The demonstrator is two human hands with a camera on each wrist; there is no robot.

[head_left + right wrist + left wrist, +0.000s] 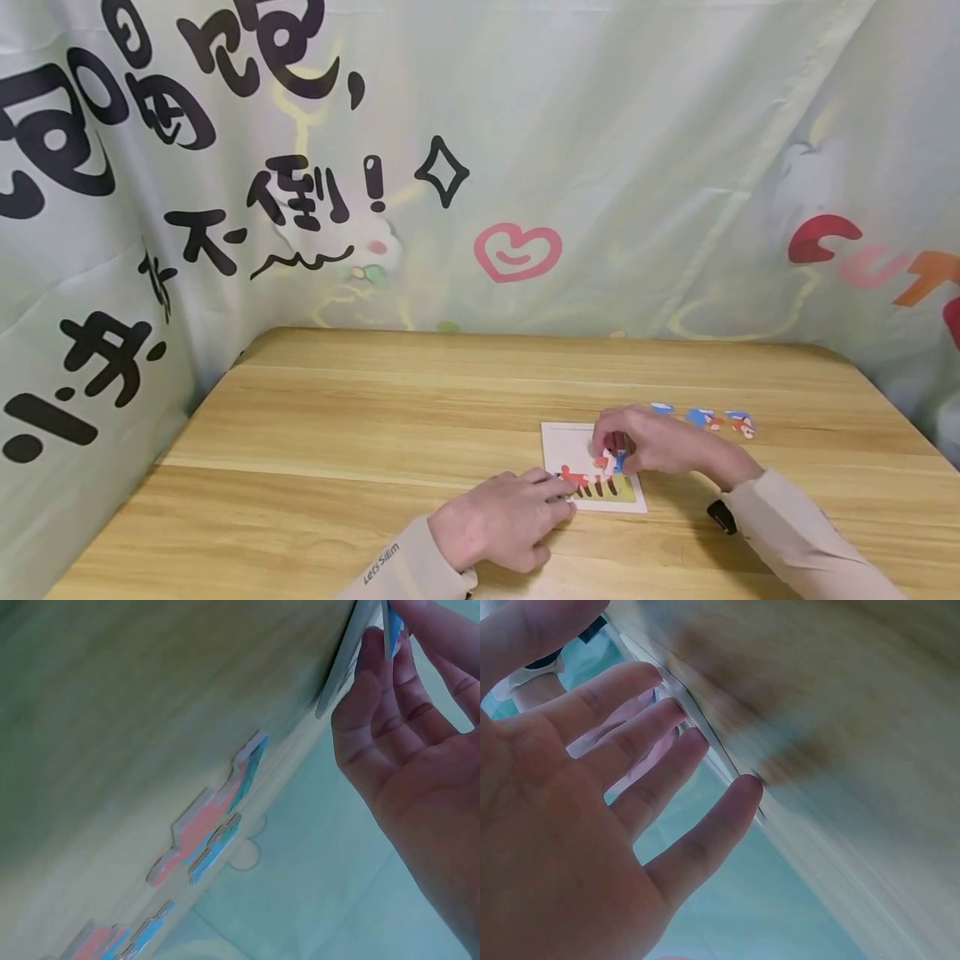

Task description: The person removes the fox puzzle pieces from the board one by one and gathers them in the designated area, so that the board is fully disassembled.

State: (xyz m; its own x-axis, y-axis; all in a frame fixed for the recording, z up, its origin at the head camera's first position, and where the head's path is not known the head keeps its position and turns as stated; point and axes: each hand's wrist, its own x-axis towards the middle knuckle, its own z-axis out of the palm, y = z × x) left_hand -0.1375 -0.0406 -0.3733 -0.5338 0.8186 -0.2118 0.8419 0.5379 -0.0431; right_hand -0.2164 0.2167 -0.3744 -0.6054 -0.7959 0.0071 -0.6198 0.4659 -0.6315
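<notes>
A small white-bordered puzzle board (561,443) lies on the wooden table, its lower part filled with orange, black-striped and green picture pieces (600,486). Over the board's upper right, my right hand (663,440) pinches a jigsaw piece (612,461) between thumb and fingers; only the blue edge of that piece (392,631) shows in the right wrist view. My left hand (504,518) lies palm down at the board's lower left, fingertips on its edge. In the left wrist view the left hand's fingers (705,844) are spread and fairly straight.
Several loose jigsaw pieces (739,422) with blue and orange print lie behind the right hand; they also show as flat pieces (206,821) in the right wrist view. A black object (722,517) sits by the right sleeve. A printed curtain (600,167) hangs behind the table (337,417).
</notes>
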